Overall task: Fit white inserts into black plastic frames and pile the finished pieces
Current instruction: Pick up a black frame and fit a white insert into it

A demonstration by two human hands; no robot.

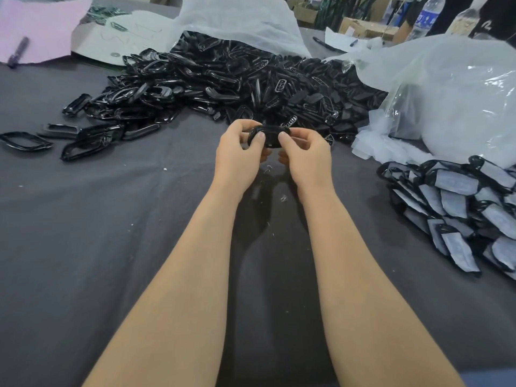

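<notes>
Both hands are pinching one black frame (269, 135) between them, just above the table. The left hand (238, 153) is curling round its left end and the right hand (307, 153) round its right end, with each thumb pressing on the near face and the other fingers wrapping behind and under. The frame's long axis is running left to right, level across the gap between the hands, so neither hand is nearer to it than the other. Whether a white insert is already sitting in it I cannot tell, since the thumbs are covering most of the face. Both wrists are bending slightly inward and the forearms are reaching straight forward, nearly parallel. The pile of finished pieces (458, 202), showing white faces in black rims, is lying to the right and a little nearer the body. That is putting it on the right hand's side, and I judge that hand to be the likelier one for the setting down. The heap of loose frames (217, 79) is spreading ahead and to the left, spilling from a clear bag (446, 88) over the dark cloth (111, 219).
</notes>
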